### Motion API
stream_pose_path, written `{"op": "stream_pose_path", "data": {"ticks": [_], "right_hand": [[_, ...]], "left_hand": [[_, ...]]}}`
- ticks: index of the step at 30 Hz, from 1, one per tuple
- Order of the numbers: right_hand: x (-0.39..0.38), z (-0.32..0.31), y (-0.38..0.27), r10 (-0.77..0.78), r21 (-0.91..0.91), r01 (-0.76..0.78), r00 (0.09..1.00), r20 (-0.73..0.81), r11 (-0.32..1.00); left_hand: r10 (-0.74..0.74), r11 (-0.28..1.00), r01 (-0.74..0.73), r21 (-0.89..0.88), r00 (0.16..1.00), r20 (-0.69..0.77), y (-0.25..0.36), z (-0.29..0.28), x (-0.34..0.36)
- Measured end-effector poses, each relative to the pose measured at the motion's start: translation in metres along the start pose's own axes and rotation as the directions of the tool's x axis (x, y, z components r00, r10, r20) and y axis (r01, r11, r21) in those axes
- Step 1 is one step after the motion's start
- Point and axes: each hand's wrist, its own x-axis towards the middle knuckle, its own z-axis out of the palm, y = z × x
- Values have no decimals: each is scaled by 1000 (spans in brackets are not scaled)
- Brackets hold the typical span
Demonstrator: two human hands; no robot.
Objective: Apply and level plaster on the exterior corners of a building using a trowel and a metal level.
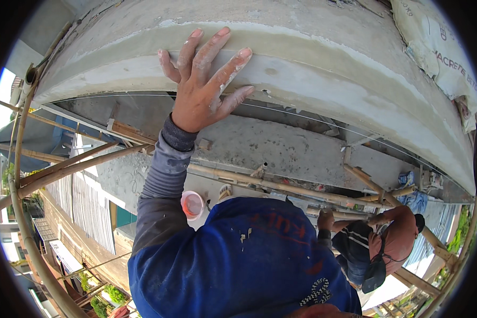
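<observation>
My left hand [204, 85] is pressed flat against the smooth grey plaster face of a curved concrete cornice [323, 69]. Its fingers are spread and smeared with pale cement, and it holds nothing. The grey sleeve [161, 180] runs down from it to my blue shirt [249, 265]. My right hand is out of view. A thin taut string [312, 121] runs along just under the cornice's lower edge.
Bamboo scaffold poles [281, 186] cross below, with more at the left [63, 167]. A small pink bucket [192, 205] sits beneath my arm. Another person [379, 241] crouches at the lower right, gripping a pole. A pale cement sack [440, 47] lies at the top right. Rooftops and the street lie far below.
</observation>
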Motion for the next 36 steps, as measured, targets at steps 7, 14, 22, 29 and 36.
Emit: {"op": "stream_pose_path", "data": {"ticks": [7,14,22,29,36], "right_hand": [[-1,7,9,-47,-56,46,998,-28,997],[0,8,10,-49,8,50,998,-41,999],[7,6,5,35,-45,-33,999,30,998],[14,4,8,-33,-53,36,998,57,998],[13,6,8,-34,-58,37,998,53,998]], "left_hand": [[-107,994,108,-12,994,24,15,1,5],[-96,992,94,-82,995,-13,15,8,6],[-140,983,149,-111,987,82,22,3,10],[-98,995,98,-8,995,10,29,9,14],[-143,989,143,-26,990,-18,35,17,12]]}}
